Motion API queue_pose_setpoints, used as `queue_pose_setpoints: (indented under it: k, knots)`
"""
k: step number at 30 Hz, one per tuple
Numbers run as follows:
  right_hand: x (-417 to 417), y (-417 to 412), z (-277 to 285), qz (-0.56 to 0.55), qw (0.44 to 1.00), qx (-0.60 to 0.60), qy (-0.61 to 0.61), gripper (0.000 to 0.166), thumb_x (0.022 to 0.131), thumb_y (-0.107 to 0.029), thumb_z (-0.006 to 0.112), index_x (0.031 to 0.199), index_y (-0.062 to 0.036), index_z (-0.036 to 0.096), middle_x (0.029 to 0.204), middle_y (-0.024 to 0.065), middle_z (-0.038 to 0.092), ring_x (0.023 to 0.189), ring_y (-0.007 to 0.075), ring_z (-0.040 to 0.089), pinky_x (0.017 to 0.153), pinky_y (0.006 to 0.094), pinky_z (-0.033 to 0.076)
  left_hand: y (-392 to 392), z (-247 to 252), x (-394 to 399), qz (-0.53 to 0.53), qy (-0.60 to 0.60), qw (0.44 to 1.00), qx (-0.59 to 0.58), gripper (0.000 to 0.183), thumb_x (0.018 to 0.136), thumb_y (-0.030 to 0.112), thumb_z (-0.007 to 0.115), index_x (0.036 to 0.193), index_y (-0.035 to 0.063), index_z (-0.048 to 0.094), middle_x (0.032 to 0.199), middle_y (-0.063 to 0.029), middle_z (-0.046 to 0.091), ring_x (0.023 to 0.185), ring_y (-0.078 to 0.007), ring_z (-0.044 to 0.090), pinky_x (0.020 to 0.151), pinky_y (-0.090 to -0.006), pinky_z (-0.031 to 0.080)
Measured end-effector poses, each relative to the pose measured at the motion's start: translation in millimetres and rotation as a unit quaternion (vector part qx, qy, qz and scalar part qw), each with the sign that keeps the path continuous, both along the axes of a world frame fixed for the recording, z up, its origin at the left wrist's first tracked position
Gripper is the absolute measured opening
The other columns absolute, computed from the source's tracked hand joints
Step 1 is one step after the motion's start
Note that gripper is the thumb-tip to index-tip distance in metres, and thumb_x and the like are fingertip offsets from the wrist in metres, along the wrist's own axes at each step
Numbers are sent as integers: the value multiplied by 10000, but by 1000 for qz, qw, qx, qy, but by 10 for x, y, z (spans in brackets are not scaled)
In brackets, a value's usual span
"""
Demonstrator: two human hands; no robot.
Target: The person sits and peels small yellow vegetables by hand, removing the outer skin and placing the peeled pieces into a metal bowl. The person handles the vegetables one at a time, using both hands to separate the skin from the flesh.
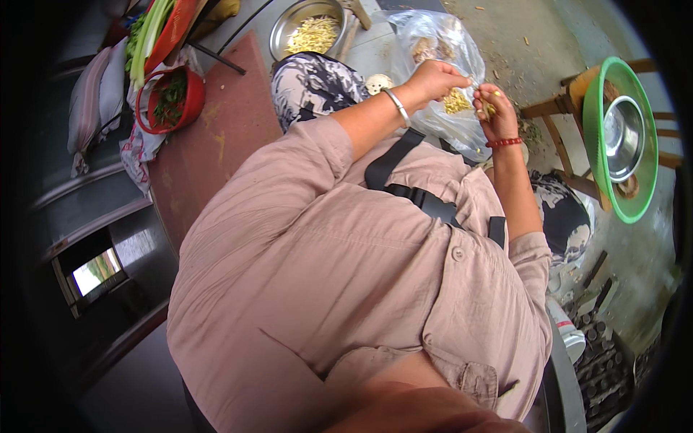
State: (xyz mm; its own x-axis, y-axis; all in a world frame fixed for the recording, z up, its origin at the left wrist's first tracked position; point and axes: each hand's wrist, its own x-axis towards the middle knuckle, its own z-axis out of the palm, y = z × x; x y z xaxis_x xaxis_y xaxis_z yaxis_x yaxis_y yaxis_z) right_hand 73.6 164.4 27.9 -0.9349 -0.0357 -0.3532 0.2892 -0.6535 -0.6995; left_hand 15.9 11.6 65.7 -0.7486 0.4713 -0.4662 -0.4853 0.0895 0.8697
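Note:
My left hand (436, 81), with a metal bangle at its wrist, pinches what looks like the thin end of a bean sprout. Close beside it, my right hand (495, 111), wearing a red bead bracelet, has its fingers curled around a few yellow-headed bean sprouts. Both hands are over a clear plastic bag (403, 38) that lies open between my knees. Yellow sprout pieces (456, 102) lie in the bag under the hands. Beyond my left knee, a steel bowl (276, 40) holds a heap of pale bean sprouts (314, 33).
A red basket (197, 100) with green leaves stands at left, near celery stalks (149, 40). A reddish board (211, 146) lies beside my left leg. At right, a wooden chair (552, 111) bears a green plastic basin (647, 178) with a steel bowl (622, 138) inside.

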Motion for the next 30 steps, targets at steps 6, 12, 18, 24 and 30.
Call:
queue_pose_setpoints:
  k: [6,12,18,24,30]
  knots:
    - [48,-1,103,5,1000,12,13,176,734,-119,529,865,-2,534,711,41,532,563,75,466,430,159,339,26,7,32,-20,-3,1000,1,171,639,179,646,629,50,535,494,36,440,377,-34,339,341,-177,243]
    - [-6,-55,110,17,998,63,17,118,733,-124,553,791,-21,551,669,11,533,520,56,451,426,160,325,36,15,35,-26,39,998,-35,181,627,185,655,605,46,542,494,24,460,383,-36,347,347,-177,248]
    - [37,-60,98,6,992,128,13,120,724,-139,556,778,-33,539,655,11,523,503,56,458,396,154,320,43,-76,64,-32,111,993,-39,143,646,171,636,593,62,560,517,23,492,423,-34,393,371,-175,295]
    - [30,-96,38,0,993,118,4,66,727,-119,533,742,-57,514,631,8,506,475,58,447,369,151,312,30,-24,99,-24,186,977,-99,140,607,158,611,573,30,566,536,-4,531,500,-52,453,470,-200,378]
    - [37,-66,20,-4,995,96,5,62,738,-104,503,731,-42,499,629,24,499,464,68,430,368,155,312,75,-64,130,-10,171,981,-88,146,609,154,610,570,25,553,508,-7,506,472,-62,434,443,-210,361]
